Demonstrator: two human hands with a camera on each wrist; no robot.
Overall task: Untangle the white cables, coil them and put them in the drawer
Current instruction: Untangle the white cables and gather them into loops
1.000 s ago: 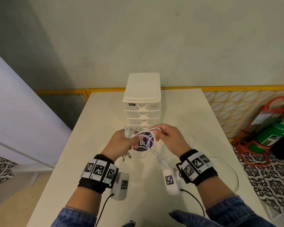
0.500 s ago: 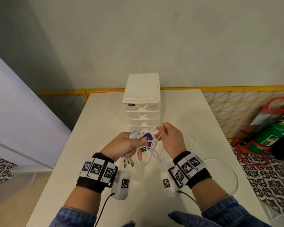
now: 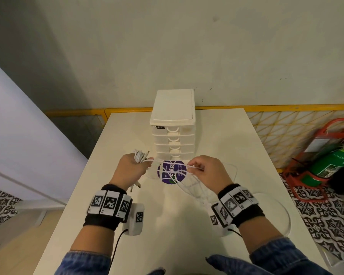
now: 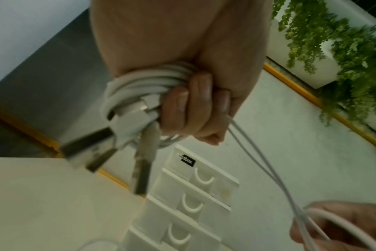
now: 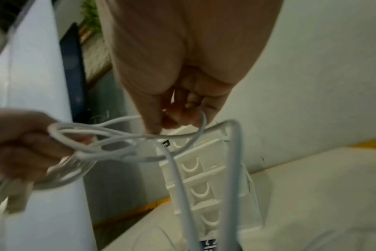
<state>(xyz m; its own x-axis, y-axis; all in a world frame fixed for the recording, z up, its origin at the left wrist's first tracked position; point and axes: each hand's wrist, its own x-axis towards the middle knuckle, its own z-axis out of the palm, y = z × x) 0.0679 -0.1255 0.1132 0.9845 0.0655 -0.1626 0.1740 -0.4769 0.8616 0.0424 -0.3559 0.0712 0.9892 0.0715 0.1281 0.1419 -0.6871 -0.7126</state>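
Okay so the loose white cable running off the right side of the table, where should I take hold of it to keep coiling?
Judging by its lie, pinch the loose white cable on the raised run just beyond the right hand, from above; farther out it lies flat on the table.

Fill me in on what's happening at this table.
A person is sorting white cables over a white table. The left hand grips a coiled bundle with plugs dangling. The right hand pinches a loose strand stretched between the hands. More cable trails on the table. The drawer unit behind stands closed.
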